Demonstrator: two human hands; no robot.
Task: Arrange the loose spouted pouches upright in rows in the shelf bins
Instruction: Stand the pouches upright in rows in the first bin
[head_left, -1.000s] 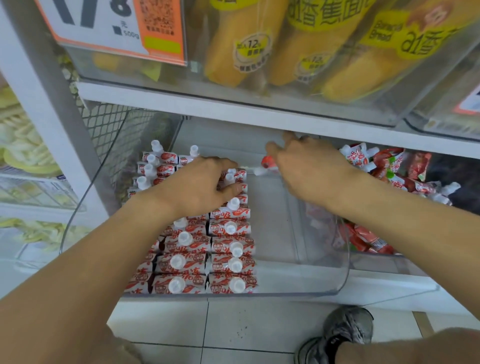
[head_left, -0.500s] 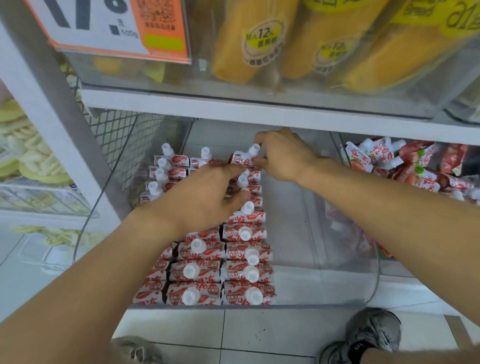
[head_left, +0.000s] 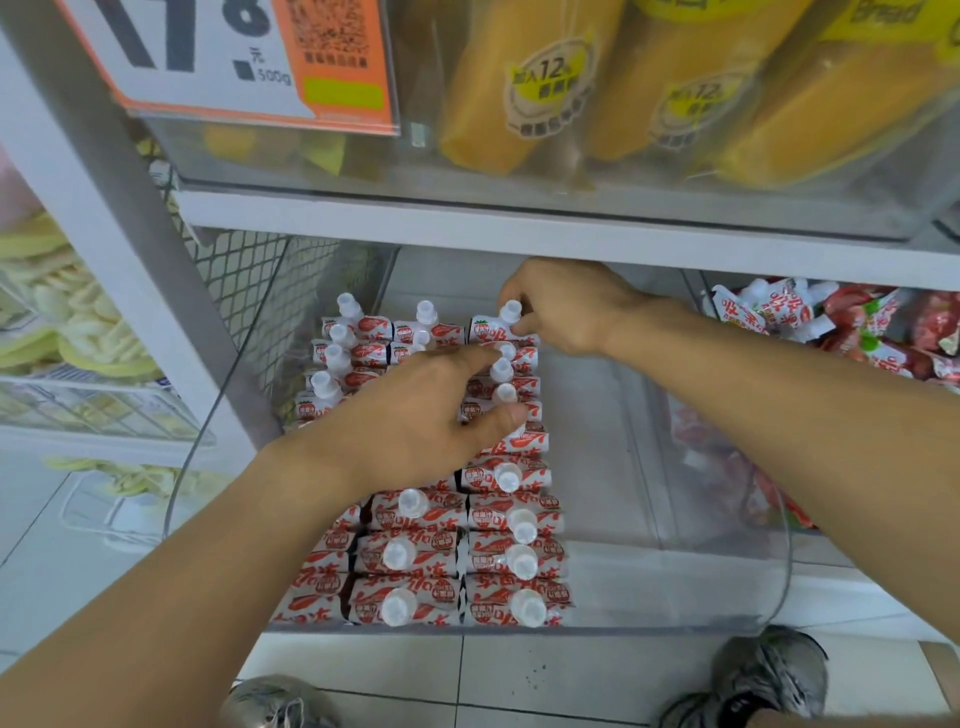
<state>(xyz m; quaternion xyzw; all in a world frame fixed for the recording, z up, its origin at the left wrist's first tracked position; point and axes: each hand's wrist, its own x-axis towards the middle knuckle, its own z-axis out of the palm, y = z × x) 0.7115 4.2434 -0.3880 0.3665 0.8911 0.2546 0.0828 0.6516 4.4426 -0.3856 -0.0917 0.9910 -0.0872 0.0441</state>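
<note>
Pinching the rearmost pouch (head_left: 491, 330) of the 3rd row near its white cap, the right hand (head_left: 563, 306) has fingers curled round the spout at the back of the clear bin (head_left: 727, 587). Left hand (head_left: 415, 415) lies palm-down over the mid rows just in front of it, index finger stretched fwd w/ its tip close to the pouch, thumb pressing a pouch edge; looks relaxed, though the palm hides what's under it. Upright pouches (head_left: 457, 561) stand in 3 rows below & nearer than the left hand. Loose pouches (head_left: 800, 317) sit heaped in the next bin, past the right forearm.
</note>
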